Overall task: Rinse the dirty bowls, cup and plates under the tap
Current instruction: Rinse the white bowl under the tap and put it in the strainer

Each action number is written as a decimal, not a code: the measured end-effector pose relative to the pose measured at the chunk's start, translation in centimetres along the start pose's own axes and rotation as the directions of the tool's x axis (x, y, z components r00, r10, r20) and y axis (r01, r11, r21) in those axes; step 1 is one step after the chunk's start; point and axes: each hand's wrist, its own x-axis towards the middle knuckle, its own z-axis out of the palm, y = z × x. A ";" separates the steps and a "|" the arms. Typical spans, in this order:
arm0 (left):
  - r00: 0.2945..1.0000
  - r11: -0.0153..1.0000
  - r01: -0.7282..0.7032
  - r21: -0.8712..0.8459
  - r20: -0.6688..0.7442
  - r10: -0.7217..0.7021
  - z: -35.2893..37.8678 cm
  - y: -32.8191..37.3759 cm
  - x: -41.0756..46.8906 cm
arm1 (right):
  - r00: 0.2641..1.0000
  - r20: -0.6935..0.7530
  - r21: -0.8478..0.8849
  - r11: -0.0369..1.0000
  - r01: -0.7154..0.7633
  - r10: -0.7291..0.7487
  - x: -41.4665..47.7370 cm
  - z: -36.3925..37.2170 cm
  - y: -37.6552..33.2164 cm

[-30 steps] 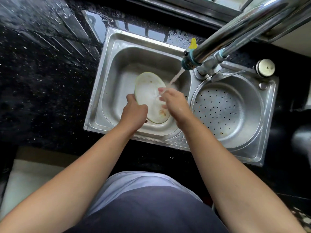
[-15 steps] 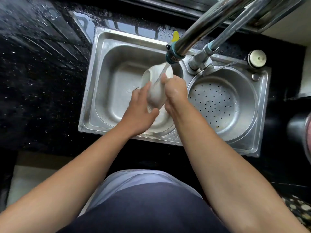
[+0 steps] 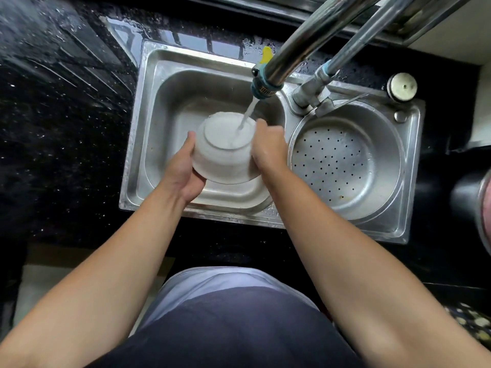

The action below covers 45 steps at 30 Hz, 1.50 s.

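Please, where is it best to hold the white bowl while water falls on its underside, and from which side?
Probably by the wall near the rim, from two opposite sides. The white bowl is upside down, its foot ring under the stream, so the left hand and right hand clasp the flanks, leaving the base clear.

The bowl (image 3: 225, 152) is upside down, its inside hidden; its outline is smeared. A dark pot (image 3: 475, 208) is cut off at the right edge.
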 end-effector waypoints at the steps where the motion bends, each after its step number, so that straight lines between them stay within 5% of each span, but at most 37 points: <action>1: 0.999 0.999 -0.037 0.008 -0.007 0.037 0.5 0.2 -0.1 | 0.996 0.067 -0.083 0.994 0.065 -0.060 0.4 0.2 -0.7; 6: 0.970 0.979 -0.199 0.048 -0.135 0.204 1.5 1.5 -0.5 | 0.883 0.363 -0.407 0.802 0.437 -0.297 1.2 1.8 -2.8; 9: 0.963 0.972 -0.207 0.112 -0.155 0.222 1.4 1.9 -0.6 | 0.771 0.464 -0.274 0.757 0.594 -0.437 0.4 2.4 -2.6; 15: 0.972 0.994 -0.111 0.008 -0.208 0.110 1.3 1.5 0.1 | 0.455 0.515 -0.279 0.359 0.891 -0.727 -3.3 0.1 3.0; 17: 0.968 0.997 -0.042 -0.058 -0.252 0.026 1.3 1.1 0.6 | 0.398 0.526 -0.270 0.296 0.916 -0.752 -3.4 -1.5 5.2; 23: 0.960 0.994 0.012 -0.112 -0.277 -0.043 2.4 -0.4 0.7 | 0.640 0.422 -0.412 0.492 0.767 -0.643 -1.3 -4.1 5.9; 26: 0.979 0.996 -0.018 0.086 -0.201 0.035 3.7 -1.5 0.2 | 0.806 0.386 -0.380 0.719 0.581 -0.448 -1.3 -1.6 2.6; 28: 0.982 0.958 -0.061 0.280 -0.153 0.108 4.6 -2.0 -0.3 | 0.845 0.378 -0.401 0.755 0.519 -0.379 -0.7 0.0 0.4; 31: 0.975 0.935 -0.116 0.335 -0.143 0.172 4.7 -1.8 -0.2 | 0.747 0.498 -0.440 0.613 0.656 -0.441 -0.8 0.9 -1.4; 37: 0.948 0.998 -0.056 0.014 -0.313 0.057 2.6 -0.2 1.6 | 0.397 0.620 -0.334 0.230 0.914 -0.677 -3.2 -3.2 4.1; 38: 0.950 0.998 -0.052 -0.019 -0.309 0.044 2.6 -0.2 1.6 | 0.386 0.610 -0.340 0.212 0.916 -0.692 -3.2 -3.6 4.4; 45: 0.984 0.986 -0.071 0.148 -0.150 0.093 4.5 -2.7 -0.6 | 0.792 0.457 -0.456 0.658 0.599 -0.404 0.0 0.2 -0.4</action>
